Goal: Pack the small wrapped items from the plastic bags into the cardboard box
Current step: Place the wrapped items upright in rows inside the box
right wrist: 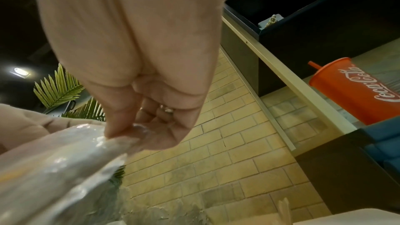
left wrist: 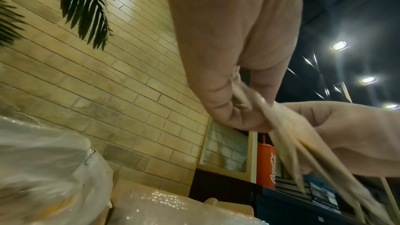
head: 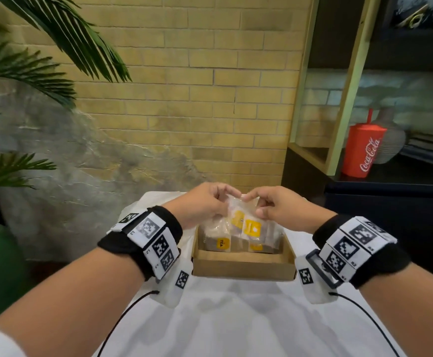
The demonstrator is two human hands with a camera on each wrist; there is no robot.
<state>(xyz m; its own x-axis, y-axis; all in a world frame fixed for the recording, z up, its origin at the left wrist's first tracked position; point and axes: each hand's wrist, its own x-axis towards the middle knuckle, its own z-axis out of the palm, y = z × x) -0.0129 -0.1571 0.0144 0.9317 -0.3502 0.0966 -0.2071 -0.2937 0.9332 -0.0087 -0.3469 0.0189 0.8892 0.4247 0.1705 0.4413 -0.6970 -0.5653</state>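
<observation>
A clear plastic bag (head: 241, 217) with yellow-labelled tea sachets inside hangs above the open cardboard box (head: 243, 266). My left hand (head: 205, 202) pinches the bag's top edge on the left, and my right hand (head: 269, 204) pinches it on the right, fingertips nearly meeting. More wrapped sachets (head: 223, 243) with yellow labels lie in the box. In the left wrist view the left hand (left wrist: 229, 105) pinches the thin plastic (left wrist: 288, 136). The right wrist view shows the right hand (right wrist: 138, 126) gripping the crinkled bag (right wrist: 65, 163).
The box sits on a white table (head: 236, 318). A crumpled white plastic bag (left wrist: 47, 168) lies to its left. A brick wall stands behind, palm leaves (head: 42, 60) at left, and a shelf with a red Coca-Cola cup (head: 363, 150) at right.
</observation>
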